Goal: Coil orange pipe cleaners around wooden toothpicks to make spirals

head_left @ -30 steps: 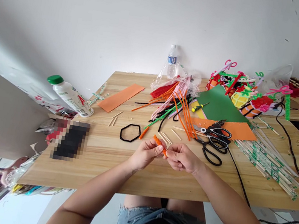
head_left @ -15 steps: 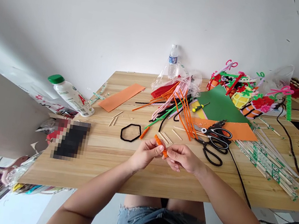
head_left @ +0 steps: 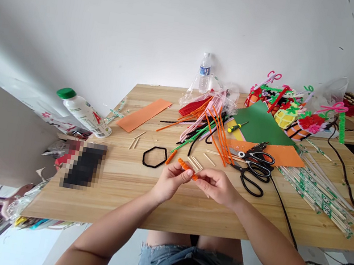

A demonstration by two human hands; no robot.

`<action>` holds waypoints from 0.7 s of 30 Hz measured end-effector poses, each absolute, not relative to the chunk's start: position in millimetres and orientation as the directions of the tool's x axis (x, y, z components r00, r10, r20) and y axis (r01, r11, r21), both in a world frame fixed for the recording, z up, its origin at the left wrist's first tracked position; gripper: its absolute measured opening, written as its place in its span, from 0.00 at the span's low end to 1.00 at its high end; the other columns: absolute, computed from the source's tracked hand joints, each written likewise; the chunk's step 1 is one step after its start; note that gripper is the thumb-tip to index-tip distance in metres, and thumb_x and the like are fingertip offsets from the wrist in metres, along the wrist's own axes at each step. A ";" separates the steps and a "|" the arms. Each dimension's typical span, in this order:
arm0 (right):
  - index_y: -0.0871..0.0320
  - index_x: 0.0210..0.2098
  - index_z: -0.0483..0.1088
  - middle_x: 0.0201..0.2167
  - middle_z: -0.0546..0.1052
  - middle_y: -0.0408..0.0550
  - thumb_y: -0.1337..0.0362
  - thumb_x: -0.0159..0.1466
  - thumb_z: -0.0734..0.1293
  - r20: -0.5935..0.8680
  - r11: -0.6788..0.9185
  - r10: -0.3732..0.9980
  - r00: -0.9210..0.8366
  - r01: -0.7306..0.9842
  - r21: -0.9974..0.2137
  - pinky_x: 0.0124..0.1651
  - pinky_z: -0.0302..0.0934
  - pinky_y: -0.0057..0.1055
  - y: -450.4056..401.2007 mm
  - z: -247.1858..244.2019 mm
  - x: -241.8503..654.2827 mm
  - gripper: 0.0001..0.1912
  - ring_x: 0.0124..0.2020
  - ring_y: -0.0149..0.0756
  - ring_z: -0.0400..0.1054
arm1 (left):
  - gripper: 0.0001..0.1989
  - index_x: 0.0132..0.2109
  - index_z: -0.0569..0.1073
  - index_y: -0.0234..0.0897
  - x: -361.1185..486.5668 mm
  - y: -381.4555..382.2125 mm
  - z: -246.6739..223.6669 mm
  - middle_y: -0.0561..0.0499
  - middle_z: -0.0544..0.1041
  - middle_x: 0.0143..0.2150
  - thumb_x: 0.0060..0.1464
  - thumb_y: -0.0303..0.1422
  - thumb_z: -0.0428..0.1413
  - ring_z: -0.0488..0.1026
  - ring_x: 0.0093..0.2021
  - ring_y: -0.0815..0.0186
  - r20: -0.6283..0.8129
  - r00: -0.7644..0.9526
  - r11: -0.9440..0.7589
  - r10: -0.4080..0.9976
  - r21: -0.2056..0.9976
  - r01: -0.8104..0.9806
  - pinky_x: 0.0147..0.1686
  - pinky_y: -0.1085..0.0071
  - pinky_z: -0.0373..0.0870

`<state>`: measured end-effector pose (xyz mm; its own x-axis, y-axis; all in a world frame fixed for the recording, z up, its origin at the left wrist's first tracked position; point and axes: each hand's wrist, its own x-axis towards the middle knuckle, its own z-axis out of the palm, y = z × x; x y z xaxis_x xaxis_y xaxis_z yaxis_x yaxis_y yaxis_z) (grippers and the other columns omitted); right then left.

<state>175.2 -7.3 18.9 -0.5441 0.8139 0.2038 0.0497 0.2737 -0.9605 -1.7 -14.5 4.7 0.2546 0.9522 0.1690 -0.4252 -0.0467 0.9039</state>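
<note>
My left hand pinches a short piece wound with orange pipe cleaner between thumb and fingers. The fingertips of my right hand grip its lower right end. Just beyond my left hand, a second orange wound piece lies on the wooden table, beside a black pipe-cleaner hexagon. Short wooden sticks lie right behind the held piece. Loose orange pipe cleaners spread over a mixed pile farther back.
Black-handled scissors and a glue gun lie right of my hands. Wrapped sticks and a black cable are farther right. Orange paper, a white bottle and a water bottle stand or lie beyond.
The orange wound piece has tilted flatter, and its left end has shifted left. The fingers of my right hand have curled in closer around its right end.
</note>
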 end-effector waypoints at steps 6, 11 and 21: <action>0.59 0.35 0.72 0.27 0.74 0.48 0.70 0.64 0.65 0.764 0.847 0.531 -0.366 0.262 -0.463 0.30 0.63 0.27 -7.8 14.8 171.2 0.03 0.27 0.31 0.68 | 0.05 0.34 0.78 0.36 0.1 -15.6 7.5 0.50 0.74 0.30 0.50 0.33 0.64 0.69 0.32 0.69 0.349 0.140 -0.286 0.927 0.897 -0.337 0.33 0.72 0.66; 0.60 0.35 0.71 0.26 0.74 0.48 0.70 0.65 0.64 0.764 0.860 0.505 -0.402 0.163 -0.483 0.30 0.63 0.27 -11.3 16.4 170.2 0.04 0.27 0.31 0.68 | 0.04 0.34 0.80 0.37 -1.0 -17.2 8.4 0.50 0.74 0.29 0.49 0.32 0.65 0.69 0.31 0.68 0.428 0.226 -0.358 0.875 0.887 -0.293 0.32 0.71 0.67; 0.61 0.27 0.70 0.15 0.63 0.38 0.53 0.64 0.65 0.129 0.121 0.839 -0.529 -0.050 -0.991 0.16 0.50 0.23 -18.3 22.3 165.9 0.18 0.13 0.24 0.57 | 0.12 0.38 0.79 0.36 -0.7 -20.3 10.7 0.51 0.68 0.29 0.51 0.41 0.62 0.64 0.28 0.69 0.278 0.187 -0.159 0.942 0.862 -0.481 0.28 0.71 0.63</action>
<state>165.9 -18.3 22.3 -0.5294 0.8386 0.1287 -0.0502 0.1205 -0.9914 -0.7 -20.3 10.7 0.1875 0.9421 0.2781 -0.4813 -0.1587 0.8621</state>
